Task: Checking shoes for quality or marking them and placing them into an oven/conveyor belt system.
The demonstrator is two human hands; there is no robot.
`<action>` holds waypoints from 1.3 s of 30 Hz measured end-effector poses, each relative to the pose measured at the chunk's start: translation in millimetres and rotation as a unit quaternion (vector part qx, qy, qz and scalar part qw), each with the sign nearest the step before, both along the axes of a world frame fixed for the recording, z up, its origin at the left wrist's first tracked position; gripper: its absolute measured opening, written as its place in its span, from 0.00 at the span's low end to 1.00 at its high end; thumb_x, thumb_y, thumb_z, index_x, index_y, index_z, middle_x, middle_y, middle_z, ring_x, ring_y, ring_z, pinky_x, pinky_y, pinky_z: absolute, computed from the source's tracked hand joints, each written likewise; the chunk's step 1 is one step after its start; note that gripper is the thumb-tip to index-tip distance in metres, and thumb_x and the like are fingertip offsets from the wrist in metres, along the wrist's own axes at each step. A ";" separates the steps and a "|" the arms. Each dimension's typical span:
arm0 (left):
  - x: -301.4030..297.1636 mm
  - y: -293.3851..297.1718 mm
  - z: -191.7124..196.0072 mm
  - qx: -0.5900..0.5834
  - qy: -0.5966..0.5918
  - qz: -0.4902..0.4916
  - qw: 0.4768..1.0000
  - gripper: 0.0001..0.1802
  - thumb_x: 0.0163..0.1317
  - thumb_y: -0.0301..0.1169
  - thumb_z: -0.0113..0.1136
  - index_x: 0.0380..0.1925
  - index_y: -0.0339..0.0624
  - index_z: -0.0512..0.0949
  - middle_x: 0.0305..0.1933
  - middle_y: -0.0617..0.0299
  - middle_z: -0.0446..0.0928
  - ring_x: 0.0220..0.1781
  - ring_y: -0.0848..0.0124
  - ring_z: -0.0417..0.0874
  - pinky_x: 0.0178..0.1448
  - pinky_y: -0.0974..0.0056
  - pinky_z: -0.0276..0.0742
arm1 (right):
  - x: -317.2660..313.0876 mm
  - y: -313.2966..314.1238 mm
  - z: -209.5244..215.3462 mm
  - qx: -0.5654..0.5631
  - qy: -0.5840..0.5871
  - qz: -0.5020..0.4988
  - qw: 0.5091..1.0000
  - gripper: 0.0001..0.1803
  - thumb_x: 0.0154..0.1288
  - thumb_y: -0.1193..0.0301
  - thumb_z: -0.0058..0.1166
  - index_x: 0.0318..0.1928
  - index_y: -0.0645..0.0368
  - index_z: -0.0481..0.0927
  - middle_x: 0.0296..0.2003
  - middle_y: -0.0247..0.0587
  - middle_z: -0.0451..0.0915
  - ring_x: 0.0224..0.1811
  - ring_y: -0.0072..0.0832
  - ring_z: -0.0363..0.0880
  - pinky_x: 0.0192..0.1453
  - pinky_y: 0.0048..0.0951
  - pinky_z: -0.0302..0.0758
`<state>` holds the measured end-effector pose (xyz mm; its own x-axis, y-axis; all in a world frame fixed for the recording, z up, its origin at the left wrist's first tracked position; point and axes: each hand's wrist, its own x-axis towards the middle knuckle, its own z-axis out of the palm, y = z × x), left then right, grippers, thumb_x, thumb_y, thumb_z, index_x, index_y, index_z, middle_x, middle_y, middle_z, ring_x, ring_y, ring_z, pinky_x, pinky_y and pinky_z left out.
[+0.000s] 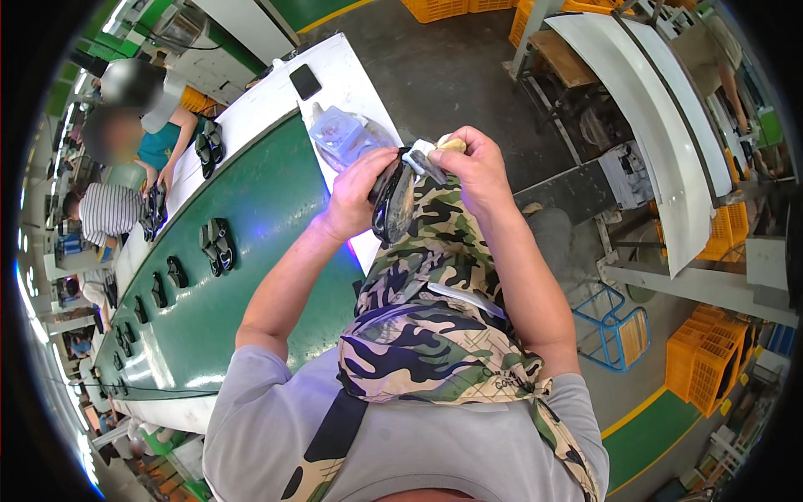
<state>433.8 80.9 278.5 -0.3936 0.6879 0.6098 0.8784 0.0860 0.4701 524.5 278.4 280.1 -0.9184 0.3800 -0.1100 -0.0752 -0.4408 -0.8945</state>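
Observation:
My left hand is wrapped round a dark sandal, which it holds upright in front of my camouflage apron. Close by on the right, my right hand pinches a small pale yellow piece, perhaps a pad or sponge. This piece meets the sandal's upper end, where a whitish-grey part shows between the two hands; what that part is I cannot make out. Just beyond my left hand, a bluish translucent plastic container stands on the white table edge.
A green conveyor belt on my left carries several dark sandals. A black flat device lies on the white tabletop. Across the belt a person in a teal shirt handles sandals. Right: a blue stool, orange crates.

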 end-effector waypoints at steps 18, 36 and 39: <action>-4.5 -10.5 30.5 -0.285 -0.268 -0.046 0.919 0.26 0.37 0.32 0.75 0.39 0.34 0.78 0.30 0.50 0.81 0.35 0.59 0.86 0.43 0.58 0.81 | -5.7 15.0 44.0 0.161 0.056 -0.019 0.985 0.08 0.54 0.78 0.66 0.31 0.62 0.78 0.28 0.28 0.78 0.29 0.13 0.72 0.34 0.19 0.71; -19.5 -63.4 37.3 -0.222 -0.591 -0.127 0.765 0.36 0.40 0.30 0.78 0.52 0.32 0.77 0.47 0.61 0.82 0.48 0.73 0.81 0.57 0.67 0.76 | -57.1 -22.3 30.6 0.184 0.130 0.046 0.973 0.10 0.53 0.82 0.63 0.27 0.61 0.73 0.30 0.34 0.81 0.31 0.15 0.73 0.34 0.20 0.71; -19.6 -71.2 30.5 -0.193 -0.645 -0.119 0.730 0.37 0.40 0.31 0.78 0.54 0.33 0.77 0.48 0.61 0.82 0.49 0.71 0.81 0.59 0.65 0.75 | -56.2 -29.1 25.9 0.200 0.132 0.067 0.968 0.10 0.52 0.82 0.63 0.26 0.61 0.73 0.30 0.34 0.81 0.32 0.15 0.73 0.35 0.20 0.71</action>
<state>414.2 9.6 309.0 -0.3098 0.8531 -0.4197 -0.2616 0.3479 0.9003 468.4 249.3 306.0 -0.9385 0.2182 0.2675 -0.2913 -0.0850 -0.9528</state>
